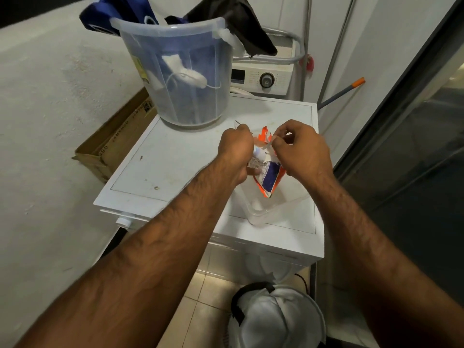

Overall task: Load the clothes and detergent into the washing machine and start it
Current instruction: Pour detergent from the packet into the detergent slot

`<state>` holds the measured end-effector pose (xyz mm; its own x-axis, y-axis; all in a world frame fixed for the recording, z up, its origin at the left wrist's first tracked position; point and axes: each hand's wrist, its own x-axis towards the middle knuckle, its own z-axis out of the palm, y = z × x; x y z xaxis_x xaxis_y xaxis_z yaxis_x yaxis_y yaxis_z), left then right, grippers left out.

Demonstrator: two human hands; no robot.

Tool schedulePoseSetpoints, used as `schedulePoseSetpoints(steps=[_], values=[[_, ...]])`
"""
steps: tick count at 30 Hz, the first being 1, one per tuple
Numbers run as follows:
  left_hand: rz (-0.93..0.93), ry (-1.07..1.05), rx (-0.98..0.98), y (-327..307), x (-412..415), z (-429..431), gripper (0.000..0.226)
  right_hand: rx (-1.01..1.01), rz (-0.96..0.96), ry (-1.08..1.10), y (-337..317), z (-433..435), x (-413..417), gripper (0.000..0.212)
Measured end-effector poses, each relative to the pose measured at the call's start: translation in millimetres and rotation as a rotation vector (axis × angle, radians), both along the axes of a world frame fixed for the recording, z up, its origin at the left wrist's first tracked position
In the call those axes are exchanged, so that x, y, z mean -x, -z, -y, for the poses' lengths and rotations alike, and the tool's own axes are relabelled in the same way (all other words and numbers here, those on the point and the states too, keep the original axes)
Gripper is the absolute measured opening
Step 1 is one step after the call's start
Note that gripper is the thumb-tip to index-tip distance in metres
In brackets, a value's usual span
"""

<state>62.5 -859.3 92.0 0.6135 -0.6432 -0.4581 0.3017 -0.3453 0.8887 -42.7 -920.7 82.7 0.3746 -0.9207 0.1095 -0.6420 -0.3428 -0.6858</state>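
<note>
Both hands on the detergent packet point(270, 175), over a clear tub point(266, 209) on the white machine top point(175, 156).

I see my left hand point(237, 153) fisted around the packet's left side; my right hand point(305, 149) pinches its torn top edge between thumb and fingertips. The packet is orange, white and blue, its print too blurred to read. The clothes point(180, 71) sit in the clear bucket point(216, 96) behind. Cardboard box point(118, 139) lettering is unreadable. A second machine's dial point(266, 80) shows beyond.

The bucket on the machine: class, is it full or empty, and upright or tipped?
The bucket stands upright and full: blue and white clothes show through its clear wall, and dark cloth hangs over its rim.
</note>
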Motion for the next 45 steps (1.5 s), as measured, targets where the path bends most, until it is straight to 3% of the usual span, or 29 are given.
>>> schedulePoseSetpoints(steps=[3,10,16,25,39,45], values=[[-0.034,-0.036,0.026,-10.6,-5.5,-22.8,0.031,0.099,0.005,-0.052,-7.3,-20.5,-6.3,0.018],[-0.063,-0.131,0.111,-42.7,-22.9,-104.7,0.028,0.025,0.125,-0.195,-31.7,-76.4,-21.5,0.014],[0.046,-0.211,0.156,-63.5,-27.9,-182.5,0.020,0.030,0.222,-0.252,-45.9,-133.2,-33.9,0.013],[0.194,-0.515,0.124,-63.2,-54.5,-354.5,0.026,-0.090,0.482,-0.496,-56.7,-274.5,-87.0,0.014],[0.157,-0.906,0.210,-51.6,-54.4,-618.7,0.018,-0.045,0.377,-0.896,-46.1,-530.1,-141.3,0.010],[0.117,-1.102,0.163,-30.3,-29.5,-729.0,0.021,-0.214,0.259,-1.149,-20.4,-632.9,-149.4,0.015]])
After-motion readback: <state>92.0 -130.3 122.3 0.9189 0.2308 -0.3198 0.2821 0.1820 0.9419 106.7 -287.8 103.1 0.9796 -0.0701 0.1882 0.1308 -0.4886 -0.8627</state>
